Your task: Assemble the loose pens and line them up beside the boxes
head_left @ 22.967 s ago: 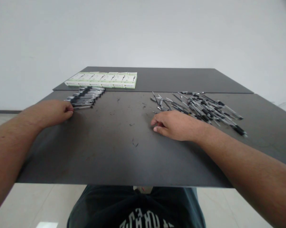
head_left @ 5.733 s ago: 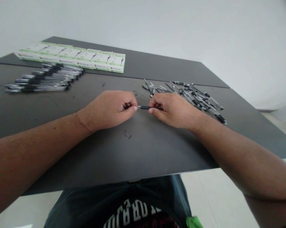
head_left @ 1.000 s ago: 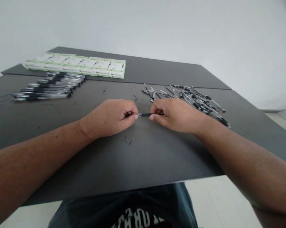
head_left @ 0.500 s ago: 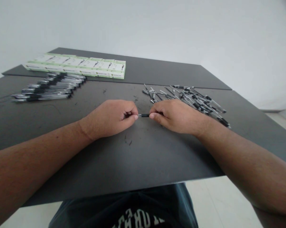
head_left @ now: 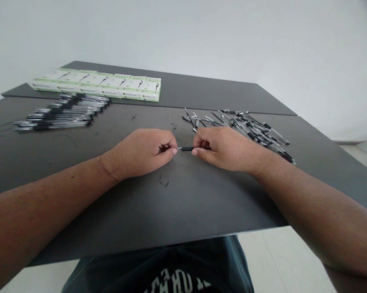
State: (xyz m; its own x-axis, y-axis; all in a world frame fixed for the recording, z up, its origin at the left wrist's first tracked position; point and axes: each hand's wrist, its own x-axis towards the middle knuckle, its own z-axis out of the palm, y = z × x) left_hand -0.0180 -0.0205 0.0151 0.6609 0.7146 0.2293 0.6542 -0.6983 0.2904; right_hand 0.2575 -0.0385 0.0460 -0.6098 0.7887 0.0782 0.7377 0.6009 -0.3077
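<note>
A pen (head_left: 187, 149) with a black grip and a clear tip end lies level between my two hands, just above the grey table. My left hand (head_left: 151, 152) pinches its left end between thumb and forefinger. On the other side, my right hand (head_left: 221, 148) has thumb and fingers closed around the black part. Parts of the pen are hidden inside both hands. Behind my right hand spreads a loose pile of pens and pen parts (head_left: 256, 130). To the left, beyond my left hand, several pens (head_left: 64, 112) lie side by side in a slanted row.
Green and white boxes (head_left: 98, 83) with pen pictures stand in a row at the table's back left. The grey table (head_left: 171, 215) has dark scuff marks and a seam across its rear part. Its front edge is close to my lap.
My right hand's fingers have loosened and shifted slightly on the pen, showing a little more of the black part. My left hand stays in place.
</note>
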